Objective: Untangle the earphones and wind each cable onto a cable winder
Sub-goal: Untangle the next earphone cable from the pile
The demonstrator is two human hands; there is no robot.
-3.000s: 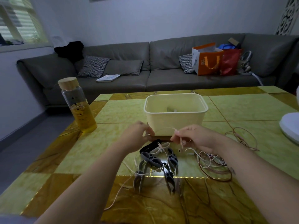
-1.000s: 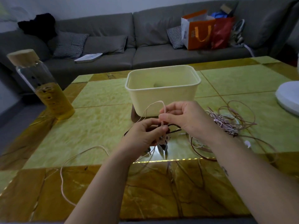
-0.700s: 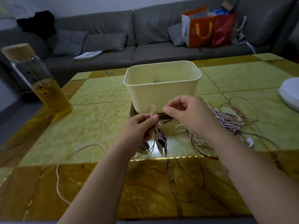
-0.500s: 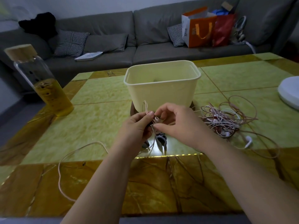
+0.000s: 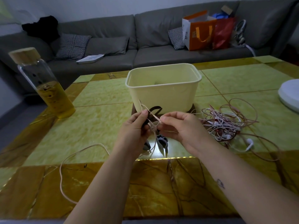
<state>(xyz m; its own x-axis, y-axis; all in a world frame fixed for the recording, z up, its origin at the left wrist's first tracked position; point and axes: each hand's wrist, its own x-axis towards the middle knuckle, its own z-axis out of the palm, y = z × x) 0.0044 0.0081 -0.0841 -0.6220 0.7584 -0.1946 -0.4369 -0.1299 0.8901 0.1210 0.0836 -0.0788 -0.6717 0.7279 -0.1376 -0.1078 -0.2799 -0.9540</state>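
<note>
My left hand (image 5: 134, 130) grips a dark cable winder (image 5: 152, 111) together with a pale pink earphone cable (image 5: 77, 156) in front of the cream tub. My right hand (image 5: 179, 126) pinches the same cable close to the left fingers. The cable's loose length loops over the table at the lower left. A tangle of white and pink earphone cables (image 5: 223, 123) lies to the right of my hands, with a white earbud (image 5: 250, 143) at its near edge. More grey winders (image 5: 161, 143) lie on the table under my hands, partly hidden.
A cream plastic tub (image 5: 163, 92) stands just behind my hands. A glass bottle (image 5: 43, 84) with yellow liquid and a wooden cap is at the left. A white round object (image 5: 289, 94) sits at the right edge. A grey sofa with bags lies beyond the table.
My hands lifted the winder and pink cable off the pile of winders and came together in front of the tub. My right hand moved left and now pinches the cable beside my left fingers.
</note>
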